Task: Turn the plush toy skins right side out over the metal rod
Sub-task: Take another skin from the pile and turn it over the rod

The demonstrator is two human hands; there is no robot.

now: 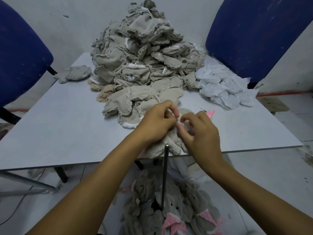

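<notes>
Two hands are held close together over a fluffy beige plush skin (pixel 166 145) lying at the near edge of the grey table (pixel 64 126). A bit of the skin is pinched by the curled fingers of the left hand (pixel 156 122), and its pile is gripped by the bent fingers of the right hand (pixel 201 131). A metal rod (pixel 165 173) is seen standing upright just in front of the skin, its rounded tip level with the table edge. A large heap of inside-out skins (pixel 144 61) is piled at the table's far side, with pale blue fabric pieces (pixel 223 87) beside it. Finished grey plush toys (pixel 171 207) are heaped on the floor around the rod's lower part. Two blue chairs (pixel 254 34) are placed behind the table.
</notes>
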